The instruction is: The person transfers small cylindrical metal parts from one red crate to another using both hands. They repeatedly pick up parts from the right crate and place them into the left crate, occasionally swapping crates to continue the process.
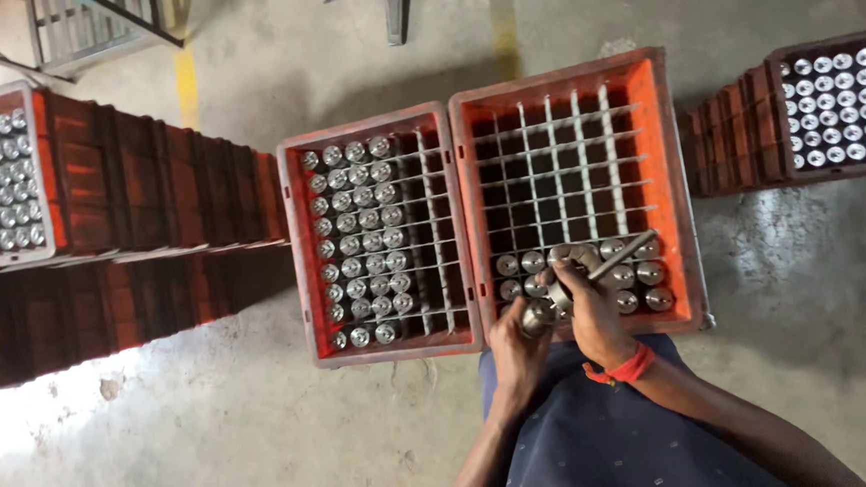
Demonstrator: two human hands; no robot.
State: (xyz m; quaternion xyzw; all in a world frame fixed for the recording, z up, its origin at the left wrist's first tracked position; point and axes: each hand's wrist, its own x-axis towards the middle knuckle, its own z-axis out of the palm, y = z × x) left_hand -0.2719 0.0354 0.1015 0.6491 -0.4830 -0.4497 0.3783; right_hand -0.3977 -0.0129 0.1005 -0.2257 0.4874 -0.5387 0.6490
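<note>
Reaching down from six o'clock, both forearms meet over the near edge of the right orange crate (665,137). The left hand (519,351) has its grip clamped on a metal cylinder (537,315), held upright just over the crate's near rim. The right hand (594,319), with a red band at the wrist, has fingers closed on a slim metal tool (617,260) slanting toward one o'clock. Roughly ten cylinders stand in that crate's near rows. At nine o'clock a second orange crate (302,256) holds some thirty-odd cylinders. Four crate tops show in all
</note>
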